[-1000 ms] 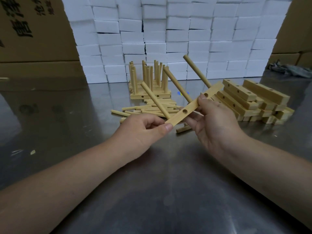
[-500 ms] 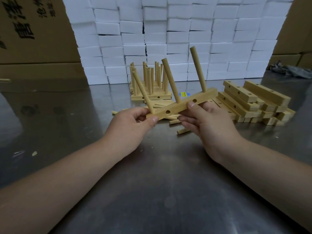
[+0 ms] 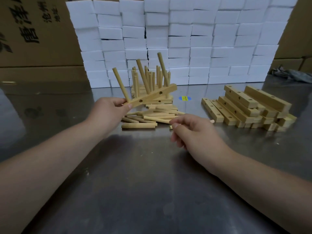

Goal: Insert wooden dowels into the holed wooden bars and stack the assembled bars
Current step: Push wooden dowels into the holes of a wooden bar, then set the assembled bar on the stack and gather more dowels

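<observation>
My left hand (image 3: 109, 112) pinches the near end of a holed wooden bar (image 3: 152, 97) that carries three dowels sticking up; it hangs in the air just in front of the stack of assembled bars (image 3: 152, 85). My right hand (image 3: 194, 132) hovers over the near edge of the loose dowel pile (image 3: 152, 117), fingers loosely curled and holding nothing. Empty holed bars (image 3: 244, 107) lie heaped at the right.
The work surface is a shiny metal table (image 3: 152, 183). A wall of white foam blocks (image 3: 185, 39) stands behind the stack. Cardboard boxes (image 3: 33, 39) flank it at left and right. A small blue-yellow sticker (image 3: 184, 98) lies between pile and bars.
My right hand has let go of the bar and dropped toward the loose dowels. My left hand alone has carried the bar with three dowels back toward the stack.
</observation>
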